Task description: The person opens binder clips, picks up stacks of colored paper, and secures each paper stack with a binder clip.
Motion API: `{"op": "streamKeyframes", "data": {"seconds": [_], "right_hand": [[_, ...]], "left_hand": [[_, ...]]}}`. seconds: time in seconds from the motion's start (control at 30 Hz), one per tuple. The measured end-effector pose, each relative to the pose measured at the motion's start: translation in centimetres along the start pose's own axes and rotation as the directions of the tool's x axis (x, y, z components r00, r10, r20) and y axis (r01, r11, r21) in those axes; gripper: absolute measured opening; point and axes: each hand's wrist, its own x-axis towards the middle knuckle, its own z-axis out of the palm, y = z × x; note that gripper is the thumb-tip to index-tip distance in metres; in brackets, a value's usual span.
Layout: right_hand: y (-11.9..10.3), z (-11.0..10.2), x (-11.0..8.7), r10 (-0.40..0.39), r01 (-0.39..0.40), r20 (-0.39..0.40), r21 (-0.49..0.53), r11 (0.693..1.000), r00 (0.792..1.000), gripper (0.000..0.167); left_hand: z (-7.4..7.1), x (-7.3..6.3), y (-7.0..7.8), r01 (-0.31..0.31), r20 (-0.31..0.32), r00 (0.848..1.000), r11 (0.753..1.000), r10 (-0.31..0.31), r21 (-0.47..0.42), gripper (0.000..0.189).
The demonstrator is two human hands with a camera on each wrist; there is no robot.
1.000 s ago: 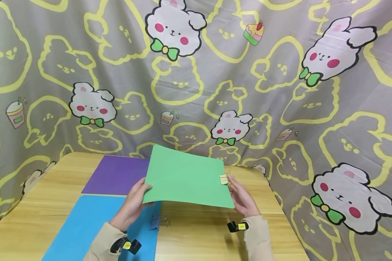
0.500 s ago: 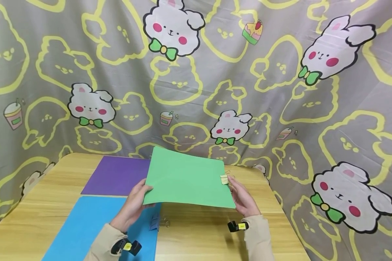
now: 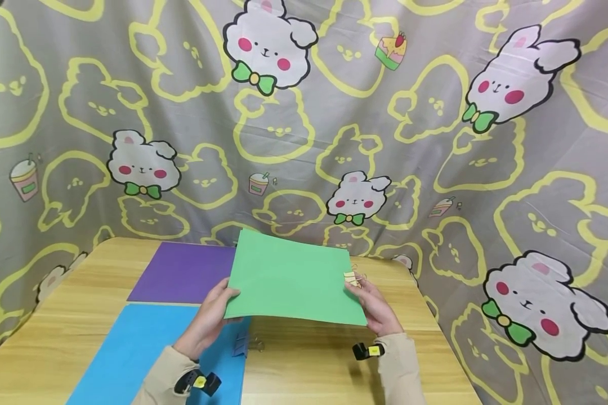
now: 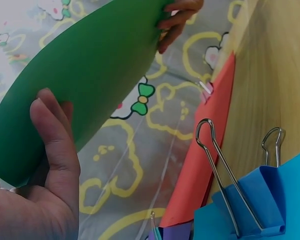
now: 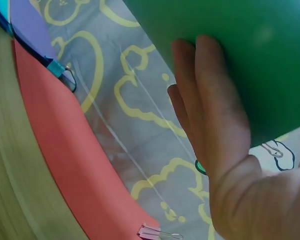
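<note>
Both hands hold a green sheet stack (image 3: 294, 281) raised above the table and slightly bowed. My left hand (image 3: 210, 318) grips its near left corner, thumb on top and fingers underneath. At the right edge my right hand (image 3: 377, 309) pinches the stack, its thumb just below a yellow binder clip (image 3: 350, 278). Several right fingers lie along the underside in the right wrist view. Under my left forearm lies a blue sheet (image 3: 142, 343), with a blue binder clip (image 4: 250, 205) on its right edge.
A purple sheet (image 3: 182, 273) lies at the table's back left. Red paper (image 4: 200, 165) with a pink binder clip (image 5: 151, 232) lies along the back, hidden by the green stack in the head view. A patterned curtain (image 3: 284, 140) hangs behind the wooden table (image 3: 304, 371).
The right thumb has shifted from beside the yellow clip to just below it, onto the green stack's edge, so the clip's wire handles show more. The stack has moved very slightly right.
</note>
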Motion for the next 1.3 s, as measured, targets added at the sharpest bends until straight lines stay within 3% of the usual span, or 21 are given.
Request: {"op": "streamKeyframes", "data": {"seconds": [0.1,0.23,0.47,0.6,0.7,0.87,0.97,1.3], "right_hand": [[0.1,0.0,-0.3,0.031,-0.032,0.038,0.044,0.999,0.999,0.085],[0.1,-0.1,-0.6,0.002,-0.013,0.113,0.095,0.995,0.994,0.092],[-0.3,-0.3,-1.2,-0.067,0.053,0.136,0.103,0.993,0.989,0.06],[-0.5,-0.8,-1.7,-0.067,0.053,0.134,0.104,0.993,0.989,0.057],[-0.7,-1.3,-2.3,-0.063,0.049,0.143,0.1,0.994,0.988,0.06],[-0.9,-2.6,-3.8,-0.077,0.066,0.144,0.082,0.994,0.987,0.057],[-0.8,-3.6,-4.8,-0.089,0.077,0.146,0.087,0.993,0.985,0.053],[0.5,-5.5,-7.3,-0.04,0.04,0.155,0.008,0.999,0.987,0.067]], "left_hand": [[0.1,-0.1,-0.1,0.0,0.006,1.0,1.0,0.0,0.001,0.051],[0.2,-0.2,-0.2,0.016,0.0,1.0,1.0,-0.016,0.003,0.051],[0.2,-0.3,-0.3,0.039,0.053,0.998,0.999,-0.041,0.033,0.053],[-0.1,-0.6,-0.2,0.055,0.115,0.992,0.998,-0.059,0.039,0.058],[-0.4,-1.0,0.1,0.056,0.145,0.987,0.995,-0.068,0.08,0.06],[-0.5,-2.0,1.0,0.036,0.196,0.978,0.979,-0.076,0.201,0.041],[-0.1,-2.5,1.2,0.014,0.246,0.966,0.966,-0.08,0.26,0.041],[1.3,-4.3,-0.5,-0.024,0.33,0.938,0.926,-0.11,0.376,0.039]]}}
